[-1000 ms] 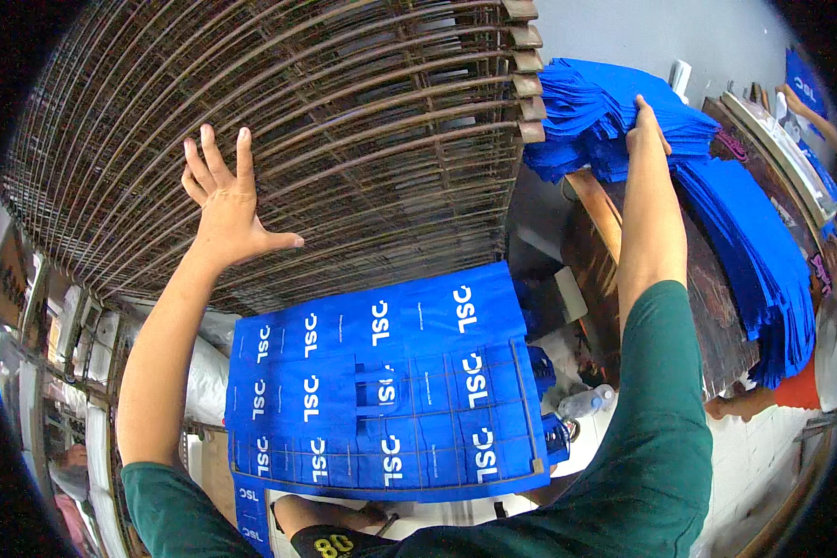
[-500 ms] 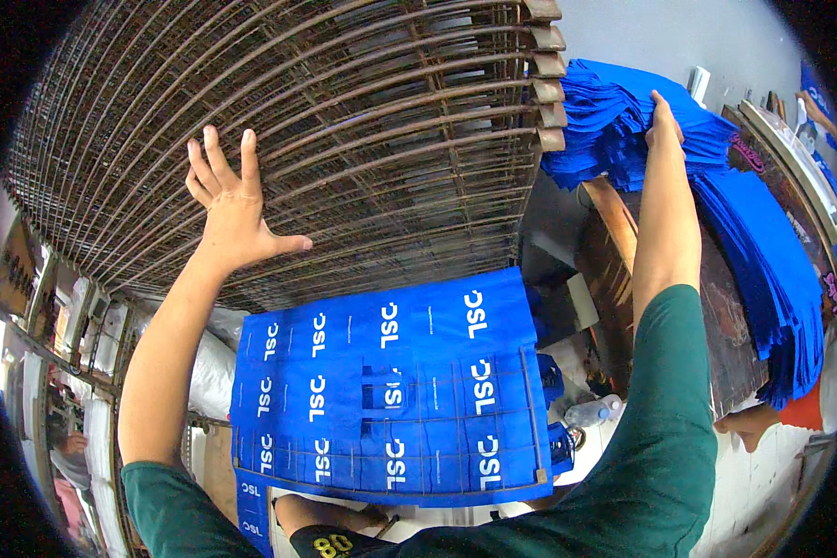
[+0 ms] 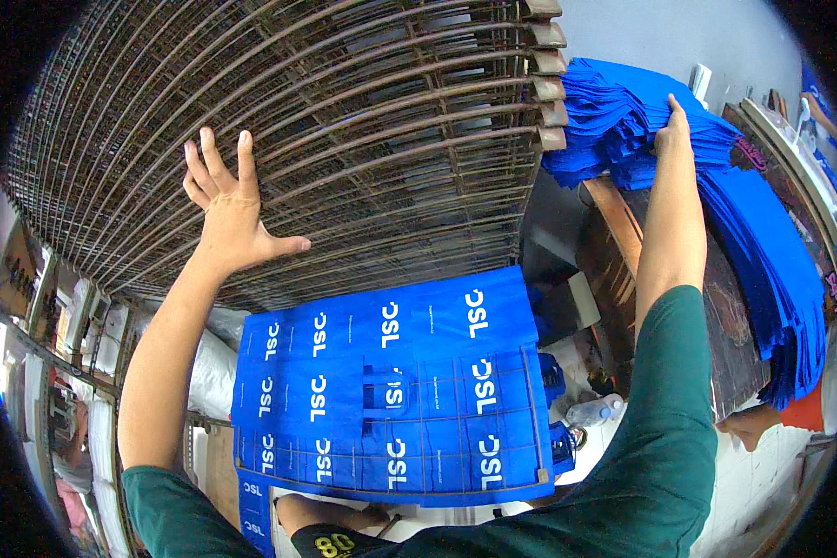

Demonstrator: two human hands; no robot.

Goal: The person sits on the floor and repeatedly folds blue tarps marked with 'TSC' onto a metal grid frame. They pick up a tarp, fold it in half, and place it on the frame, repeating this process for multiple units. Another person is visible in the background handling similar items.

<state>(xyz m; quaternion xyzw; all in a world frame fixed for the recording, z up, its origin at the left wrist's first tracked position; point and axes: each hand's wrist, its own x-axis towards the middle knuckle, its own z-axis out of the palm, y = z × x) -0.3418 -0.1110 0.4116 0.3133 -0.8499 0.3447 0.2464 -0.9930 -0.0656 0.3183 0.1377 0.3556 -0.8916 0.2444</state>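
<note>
My left hand is open, fingers and thumb spread wide, against the rods of a stack of brown metal wire racks. My right hand is on top of a pile of blue fabric pieces. One finger stretches out over the cloth and the thumb sits apart; the other fingers are hidden, and no piece is seen lifted. Below the racks, a printed blue sheet with white lettering lies partly under a wire frame close in front of me.
More blue fabric drapes over a dark wooden table at right. Another person's hand shows below it. Clear bottles lie near my right sleeve. Metal shelving with white bundles stands at left. Another person's arm shows below the sheet.
My right hand has shifted slightly to the right across the blue fabric pile. The left hand and the printed sheet stay almost where they were.
</note>
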